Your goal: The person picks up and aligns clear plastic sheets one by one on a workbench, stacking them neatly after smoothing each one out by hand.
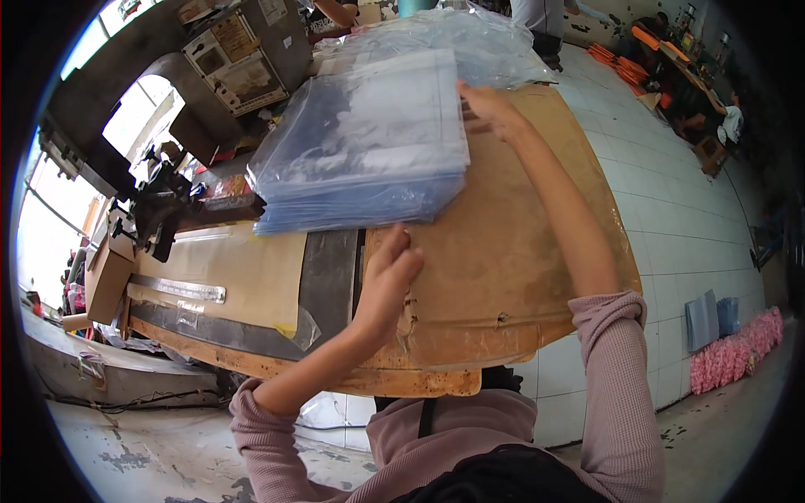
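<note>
A thick stack of clear, bluish plastic sleeves (360, 126) lies on the worktable, its layered edge facing me. My right hand (488, 111) is at the stack's right edge, fingers apart and reaching along that side. Just below the near edge of the sleeves is my left hand (390, 281), its fingers curled in and nothing visible in them. Its fingertips are close to the stack; whether they touch it I cannot tell. Brown sheeting (503, 251) covers the tabletop under my right forearm.
A dark machine (168, 201) with a metal arm stands left, beside the sleeves. A clear ruler (178, 289) lies on tan sheeting. More clear plastic (428, 38) is heaped at the back. Pink bundles (738, 348) sit on the floor at right. Other people are farther off.
</note>
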A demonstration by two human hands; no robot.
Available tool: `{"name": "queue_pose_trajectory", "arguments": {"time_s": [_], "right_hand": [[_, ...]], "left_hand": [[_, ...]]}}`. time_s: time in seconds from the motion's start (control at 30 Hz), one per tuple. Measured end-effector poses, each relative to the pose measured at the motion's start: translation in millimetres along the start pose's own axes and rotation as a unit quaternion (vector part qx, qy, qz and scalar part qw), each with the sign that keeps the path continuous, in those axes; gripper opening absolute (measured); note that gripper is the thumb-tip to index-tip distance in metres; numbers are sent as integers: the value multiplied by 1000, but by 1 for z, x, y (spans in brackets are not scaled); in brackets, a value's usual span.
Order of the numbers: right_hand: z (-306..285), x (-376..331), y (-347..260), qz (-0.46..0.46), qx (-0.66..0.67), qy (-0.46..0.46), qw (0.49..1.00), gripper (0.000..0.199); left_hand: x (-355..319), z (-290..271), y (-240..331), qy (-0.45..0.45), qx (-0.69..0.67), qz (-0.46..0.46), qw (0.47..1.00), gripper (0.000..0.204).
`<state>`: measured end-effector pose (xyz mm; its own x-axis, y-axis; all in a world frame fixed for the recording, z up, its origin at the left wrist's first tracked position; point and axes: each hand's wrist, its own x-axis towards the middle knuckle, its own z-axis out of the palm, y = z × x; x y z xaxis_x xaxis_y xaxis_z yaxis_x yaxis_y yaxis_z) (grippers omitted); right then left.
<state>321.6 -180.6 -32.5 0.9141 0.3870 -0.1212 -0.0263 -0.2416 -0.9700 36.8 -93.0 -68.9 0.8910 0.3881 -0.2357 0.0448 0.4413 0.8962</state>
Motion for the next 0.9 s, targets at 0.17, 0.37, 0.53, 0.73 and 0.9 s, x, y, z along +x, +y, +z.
{"name": "queue_pose_trajectory", "arguments": {"time_s": [0.17,0.37,0.53,0.73,0.9], "right_hand": [[-67,65,17,-250,-314,248,882,27],[-61,98,18,-393,-416,239,784,19],[-65,111,-27,-316,-350,178,864,14],[-69,112,-52,-277,-548,89,784,32],[-97,129,-18,-152,-613,93,769,49]], "left_hand": [[-11,-4,38,-128,504,429,738,31],[49,-29,29,-36,634,675,376,43],[68,-29,23,15,640,600,479,50],[65,-32,21,-13,680,556,478,54],[67,-30,22,-23,682,550,481,54]]}}
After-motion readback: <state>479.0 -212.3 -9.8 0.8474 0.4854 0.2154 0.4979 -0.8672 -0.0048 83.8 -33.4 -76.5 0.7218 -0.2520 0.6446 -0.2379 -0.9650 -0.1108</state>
